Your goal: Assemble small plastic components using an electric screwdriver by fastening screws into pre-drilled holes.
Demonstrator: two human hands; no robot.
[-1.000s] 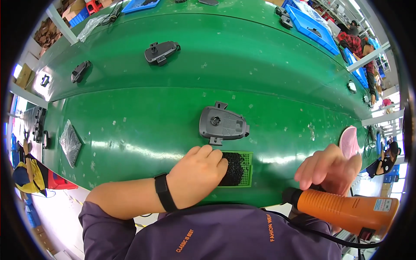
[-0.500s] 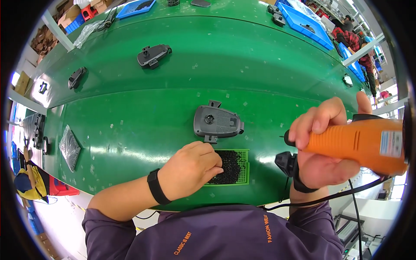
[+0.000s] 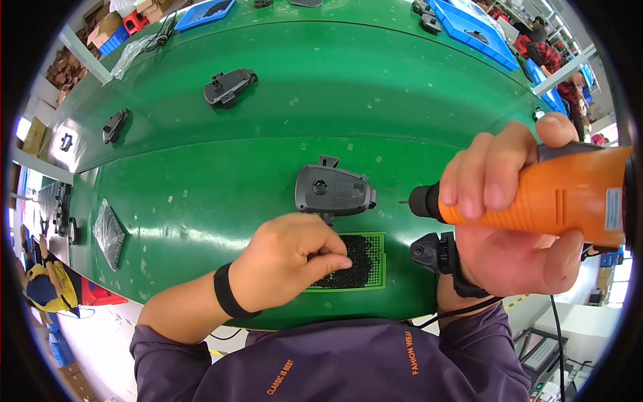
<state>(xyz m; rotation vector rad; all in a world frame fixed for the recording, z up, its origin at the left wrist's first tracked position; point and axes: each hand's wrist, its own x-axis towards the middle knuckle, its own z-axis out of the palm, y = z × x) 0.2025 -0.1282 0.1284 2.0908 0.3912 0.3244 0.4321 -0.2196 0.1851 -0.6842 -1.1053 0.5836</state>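
My left hand (image 3: 288, 258) is closed in a pinch over the left part of a green mesh basket (image 3: 380, 268). Whatever its fingertips hold is too small to make out. A heap of tiny black screw-like pieces (image 3: 358, 264) lies in the basket. In my right hand (image 3: 499, 221) is an orange electric screwdriver (image 3: 569, 194), held above the table with its thin bit pointing left. Just beyond the basket a dark grey phone-holder-like housing (image 3: 333, 189) lies on the table, a round knob facing up and a clip arm sticking out at its far side.
Another similar housing (image 3: 230, 87) and a smaller dark part (image 3: 116, 126) lie on the green table (image 3: 221, 174) further back. A clear plastic bag (image 3: 108, 233) is at the left. Blue trays (image 3: 472, 33) stand along the far side. A black cord (image 3: 462, 311) runs below my right wrist.
My right hand has brought the screwdriver slightly left and closer to the camera, showing more of its bit. My left hand's pinched fingertips have shifted a little rightward and nearer to me.
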